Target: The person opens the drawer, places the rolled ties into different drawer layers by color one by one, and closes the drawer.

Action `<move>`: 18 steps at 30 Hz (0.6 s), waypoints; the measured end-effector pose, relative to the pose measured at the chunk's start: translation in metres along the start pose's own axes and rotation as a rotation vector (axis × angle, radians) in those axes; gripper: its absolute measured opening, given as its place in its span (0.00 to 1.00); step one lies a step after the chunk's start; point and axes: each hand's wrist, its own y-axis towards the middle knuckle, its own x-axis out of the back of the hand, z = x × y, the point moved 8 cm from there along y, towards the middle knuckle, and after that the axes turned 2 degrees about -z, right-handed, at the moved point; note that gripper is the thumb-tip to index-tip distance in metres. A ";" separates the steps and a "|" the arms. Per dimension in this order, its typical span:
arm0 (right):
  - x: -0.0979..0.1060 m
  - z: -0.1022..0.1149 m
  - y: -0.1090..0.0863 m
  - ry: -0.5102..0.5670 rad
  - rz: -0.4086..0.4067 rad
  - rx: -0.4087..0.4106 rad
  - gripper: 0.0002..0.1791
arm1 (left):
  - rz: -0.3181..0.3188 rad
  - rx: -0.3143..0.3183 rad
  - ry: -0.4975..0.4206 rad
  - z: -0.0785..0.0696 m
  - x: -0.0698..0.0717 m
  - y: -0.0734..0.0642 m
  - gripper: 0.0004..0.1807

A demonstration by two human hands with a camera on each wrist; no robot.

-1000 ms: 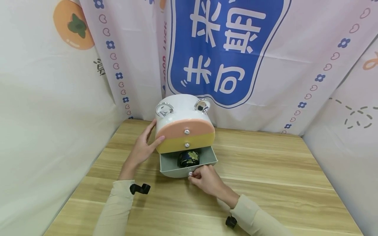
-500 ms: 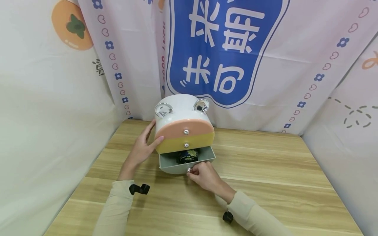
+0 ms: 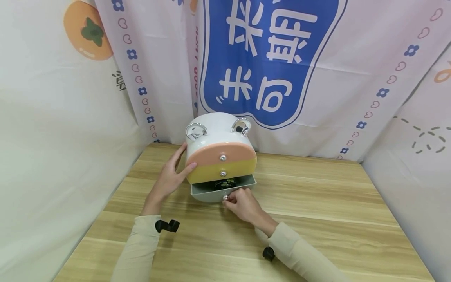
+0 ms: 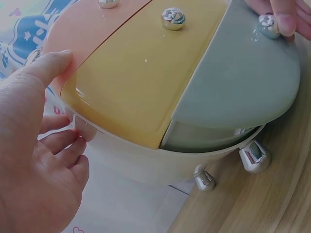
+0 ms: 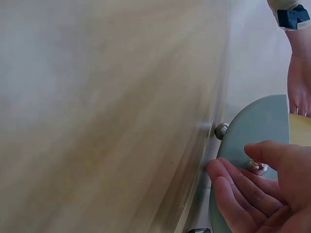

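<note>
A small white cabinet with curved sides has pink, yellow and grey-green drawer fronts. My left hand rests against its left side, the thumb touching the front edge; in the left wrist view the other fingers touch the side wall. The grey-green bottom drawer stands partly pulled out. Inside lies a dark round object with a yellow-green pattern, mostly hidden by the cabinet and drawer front. My right hand pinches the drawer's silver knob between thumb and fingers.
The cabinet stands on silver feet on a wooden table. Two silver rings stick up on its top. A printed cloth hangs close behind it, and pale cloth walls border both sides.
My right hand has pushed the bottom drawer farther into the cabinet, and less of the dark object shows. My left hand has stayed against the cabinet's side.
</note>
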 end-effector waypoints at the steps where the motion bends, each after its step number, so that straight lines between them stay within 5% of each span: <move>1: 0.000 -0.001 0.001 0.000 -0.001 -0.005 0.12 | 0.001 0.000 0.000 0.000 0.000 0.000 0.47; 18: -0.004 -0.007 0.024 -0.011 -0.018 -0.032 0.09 | 0.006 0.009 0.001 -0.001 0.000 -0.001 0.45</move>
